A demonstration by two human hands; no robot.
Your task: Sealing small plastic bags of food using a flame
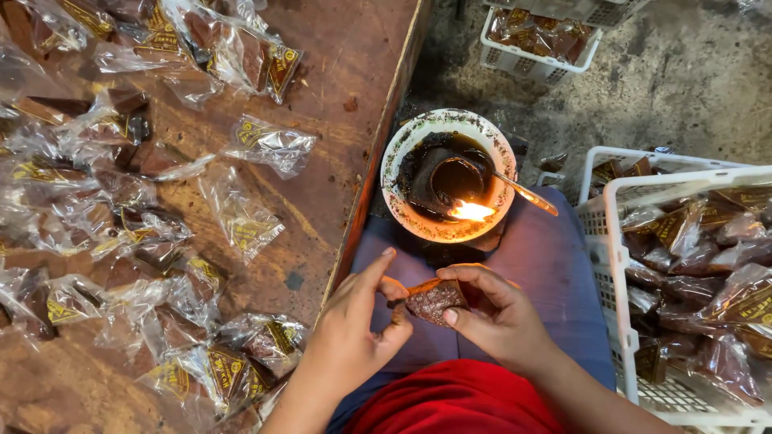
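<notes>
Item held: one dark brown, flat, speckled block in a clear plastic wrapper (434, 300), just below the round white enamel bowl (448, 175), over the blue-clad lap (547, 265); both hands grasped it.

Left hand (358, 321): below and left of the bowl; thumb and fingers (392, 288) pinched on the block's left edge; forefinger raised toward the bowl.

Right hand (490, 309): below the bowl; fingers curled over the block's top edge, thumb beneath it; clenched on the wrapper.

Bowl contents: dark liquid, a small flame (470, 211) at the near rim, a metal spoon (515, 186) with its handle laid over the right rim; whether the flame touched the spoon cannot be told.

Left of the bowl: brown wooden bench (338, 88), its edge just beside the bowl; many clear bags with yellow-printed labels (241, 217) scattered on it, some filled with brown blocks.

Right of the bowl: white slotted plastic crate (615, 265) holding wrapped brown blocks; a second white crate (599, 161) touching it behind.

Above and right of the bowl: a small white basket (531, 64) with wrapped blocks, on the grey concrete floor (691, 88).

Below the bowl, at the frame's lower edge: red garment (458, 402).
</notes>
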